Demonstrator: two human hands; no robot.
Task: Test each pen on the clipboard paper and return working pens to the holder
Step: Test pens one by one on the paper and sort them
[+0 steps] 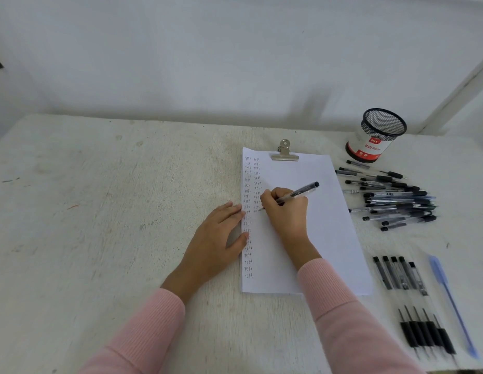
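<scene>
From where I stand, everything turns on the black mesh pen holder with the red-and-white label (pixel 376 136): it sits beyond the top right corner of the white sheet clipped to the clipboard (pixel 315 225), up and to the right of the writing hand. The right hand (pixel 287 211) is wrapped around a clear-barrelled ballpoint pen with a black cap end (pixel 298 195), tip down on the paper at the second column of small handwritten "test" marks (pixel 256 184); the pen's long axis slants from the tip at lower left up to the cap end at upper right, so it points roughly toward the holder. The left hand (pixel 221 238) lies flat and open, fingers spread, pressing the sheet's left edge, and holds nothing. The right hand is plainly the nearer one to the holder, I'd say, and the way across the upper sheet looks open save for the silver metal clip (pixel 284 153) at the top edge. Right of the sheet, below the holder, lies a loose heap of black-and-clear pens (pixel 391 198); nearer the person, a neat row of black pens (pixel 402 273) and a pale blue pen (pixel 448 292) rest on the whitish counter (pixel 100 198).
</scene>
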